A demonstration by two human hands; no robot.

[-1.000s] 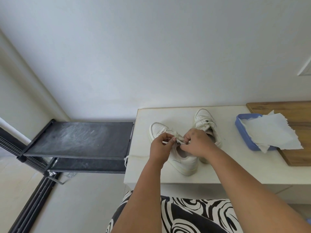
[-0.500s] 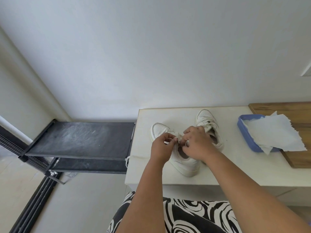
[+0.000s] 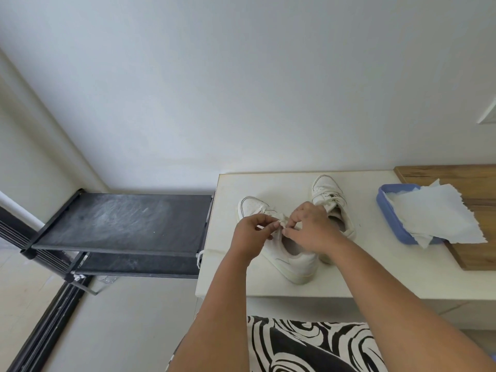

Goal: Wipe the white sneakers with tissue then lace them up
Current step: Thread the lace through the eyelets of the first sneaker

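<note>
You see a black shelf rack [image 3: 120,224] left of the white table [image 3: 402,280], a wooden board [image 3: 480,253] at its right

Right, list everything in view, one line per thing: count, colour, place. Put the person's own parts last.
white sneakers: 2, white, side by side on the table, the near one being laced
lace: 1, white, at the near sneaker's tongue, pinched by both hands
tissue: 1 sheet, white, draped over the tray
tray: 1, blue, on the table's right, partly on the board
wooden board: 1, brown, far right of the table
table: 1, cream, centre
shoe rack: 1, black, left of the table
patterned cloth: 1, black and white, bottom edge
left hand: 1, fingers pinch the lace
right hand: 1, fingers pinch the lace
</note>
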